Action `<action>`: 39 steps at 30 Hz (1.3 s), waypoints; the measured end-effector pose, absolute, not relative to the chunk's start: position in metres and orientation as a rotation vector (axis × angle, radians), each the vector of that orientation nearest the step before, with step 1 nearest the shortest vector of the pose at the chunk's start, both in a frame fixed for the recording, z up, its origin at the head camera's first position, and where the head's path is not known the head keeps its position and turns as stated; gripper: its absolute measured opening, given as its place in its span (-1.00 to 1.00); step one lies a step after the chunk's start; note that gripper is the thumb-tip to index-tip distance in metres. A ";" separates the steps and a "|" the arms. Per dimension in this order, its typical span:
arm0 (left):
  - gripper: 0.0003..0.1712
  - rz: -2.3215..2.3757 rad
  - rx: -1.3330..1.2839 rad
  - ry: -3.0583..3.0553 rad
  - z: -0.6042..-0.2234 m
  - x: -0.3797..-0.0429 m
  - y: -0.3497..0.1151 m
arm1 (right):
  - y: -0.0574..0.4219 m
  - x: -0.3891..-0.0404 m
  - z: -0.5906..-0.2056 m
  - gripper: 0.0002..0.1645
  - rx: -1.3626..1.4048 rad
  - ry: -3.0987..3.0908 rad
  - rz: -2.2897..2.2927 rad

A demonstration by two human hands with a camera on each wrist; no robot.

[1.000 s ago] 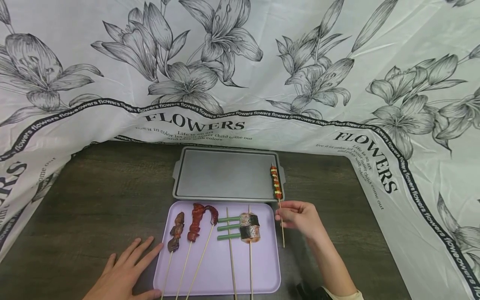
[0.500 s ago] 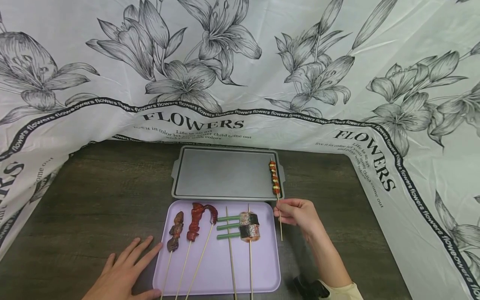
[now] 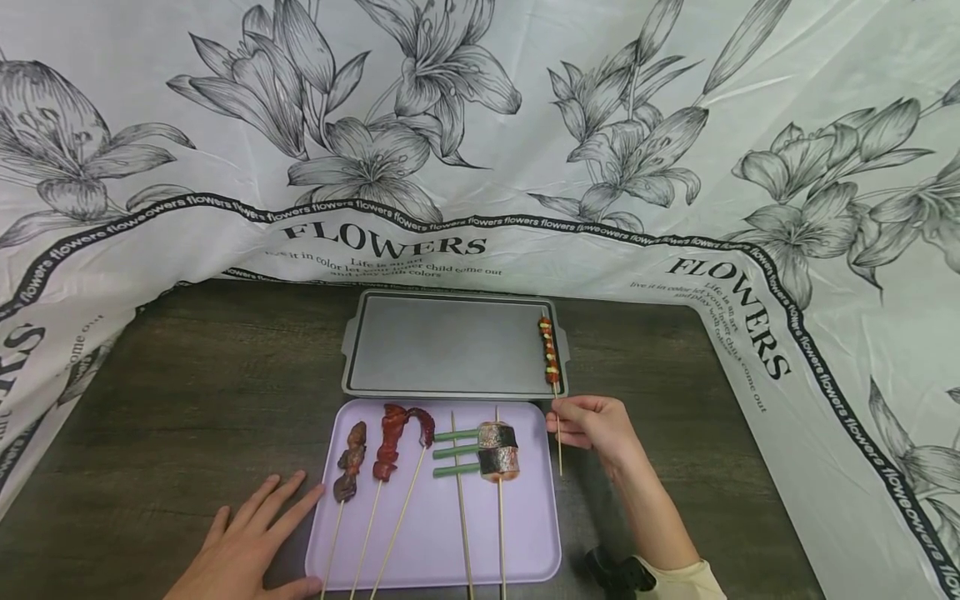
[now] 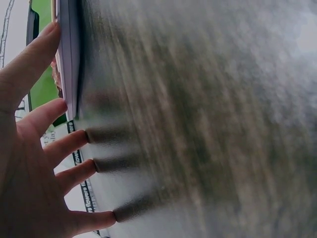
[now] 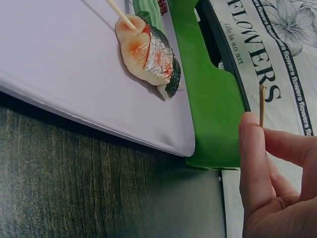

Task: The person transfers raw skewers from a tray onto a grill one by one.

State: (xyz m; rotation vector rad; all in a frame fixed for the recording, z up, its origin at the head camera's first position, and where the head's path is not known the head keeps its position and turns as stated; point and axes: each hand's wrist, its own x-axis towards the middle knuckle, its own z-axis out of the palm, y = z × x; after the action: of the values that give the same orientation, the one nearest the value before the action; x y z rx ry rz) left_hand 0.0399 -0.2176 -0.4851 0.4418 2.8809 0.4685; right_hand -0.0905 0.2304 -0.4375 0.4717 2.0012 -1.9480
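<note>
My right hand [image 3: 596, 429] pinches the bare stick of a skewer of red and yellow pieces [image 3: 549, 350] between thumb and fingers. The skewer's food end overlaps the right end of the grey baking tray [image 3: 450, 342], while the stick's tail points back toward me. In the right wrist view the stick's end [image 5: 262, 101] rises from between the fingertips. My left hand [image 3: 243, 537] lies with fingers spread beside the lilac tray [image 3: 420, 550]. Its thumb and index finger touch that tray's left edge; the other fingertips rest on the dark table.
Along the lilac tray lie a dark meat skewer [image 3: 350, 462], a red meat skewer [image 3: 390, 442], a tentacle skewer [image 3: 424, 429], a green-stalk skewer [image 3: 457, 454] and a wrapped roll skewer [image 3: 498, 454]. A flower-print cloth [image 3: 480, 192] hangs behind and beside the dark wood table [image 3: 225, 400].
My right hand has moved slightly forward, carrying the skewer a little farther over the grey baking tray. My left hand stays at the lilac tray's edge.
</note>
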 end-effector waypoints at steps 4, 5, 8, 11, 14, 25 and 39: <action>0.10 0.468 0.440 2.881 -0.485 0.040 -0.217 | 0.230 -0.090 -0.438 -0.55 0.469 2.012 -1.935; 0.10 0.468 0.441 2.881 -0.485 0.040 -0.217 | 0.230 -0.090 -0.438 -0.55 0.469 2.012 -1.936; 0.10 0.464 0.442 2.882 -0.485 0.041 -0.217 | 0.231 -0.090 -0.438 -0.54 0.474 2.009 -1.932; 0.10 0.462 0.444 2.883 -0.485 0.041 -0.218 | 0.231 -0.089 -0.438 -0.53 0.479 2.009 -1.930; 0.10 0.460 0.445 2.884 -0.485 0.041 -0.218 | 0.232 -0.086 -0.438 -0.48 0.470 2.017 -1.915; 0.13 0.439 0.427 2.874 -0.484 0.041 -0.217 | 0.241 -0.060 -0.438 -0.47 0.551 2.025 -1.906; 0.13 0.432 0.410 2.862 -0.480 0.040 -0.215 | 0.244 -0.002 -0.451 -0.46 0.424 1.935 -1.828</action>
State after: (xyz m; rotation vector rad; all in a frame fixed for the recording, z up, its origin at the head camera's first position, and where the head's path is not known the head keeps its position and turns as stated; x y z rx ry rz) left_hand 0.0404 -0.2149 -0.4804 0.4102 2.8619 0.4317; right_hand -0.0017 0.2440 -0.4508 0.4237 1.9345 -1.8276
